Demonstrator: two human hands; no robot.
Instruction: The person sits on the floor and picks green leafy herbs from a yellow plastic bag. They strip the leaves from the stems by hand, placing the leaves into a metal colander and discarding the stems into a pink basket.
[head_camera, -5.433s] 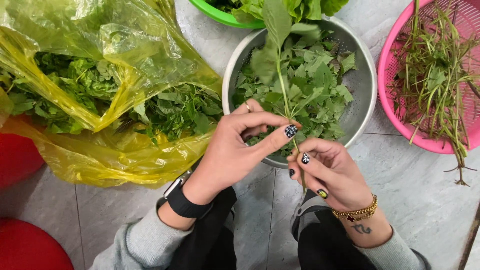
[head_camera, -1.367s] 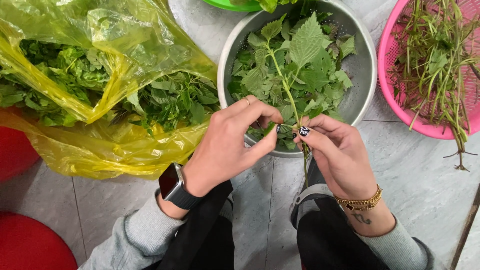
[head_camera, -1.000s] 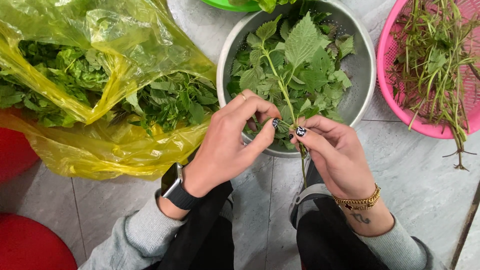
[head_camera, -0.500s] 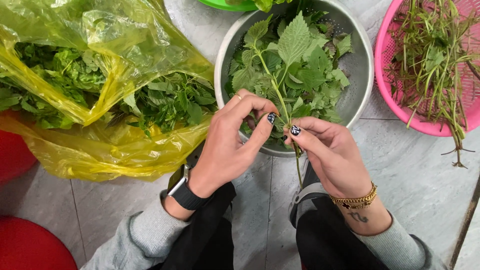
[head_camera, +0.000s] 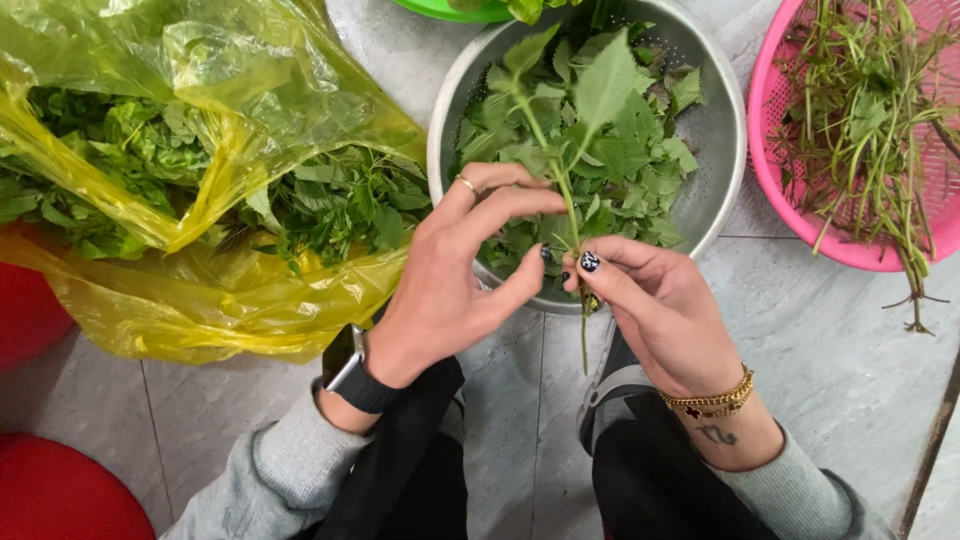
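Grey stone tiles (head_camera: 840, 340) with thin grout lines run under everything you work over, and two red rounded shapes (head_camera: 60, 500) sit at the 8 o'clock edge. Your right hand (head_camera: 660, 310) pinches a leafy green sprig (head_camera: 575, 130) by its stem, thumb and forefinger closed on it, the bare stem end hanging below your fingers. Your left hand (head_camera: 450, 280) curls beside it, forefinger and thumb closing on the same stem just left of your right thumb. The sprig stands upright over the steel colander (head_camera: 720, 130) at 12 o'clock, which is heaped with picked leaves. A yellow plastic bag (head_camera: 200, 290) of greens sprawls from 9 to 11 o'clock, a pink basket (head_camera: 800, 220) of stripped stalks sits at 2 o'clock, and a green bowl (head_camera: 450, 10) peeks in at the top. Compared with half a second ago, your left fingers have opened a little and the sprig's top leaf leans further right.
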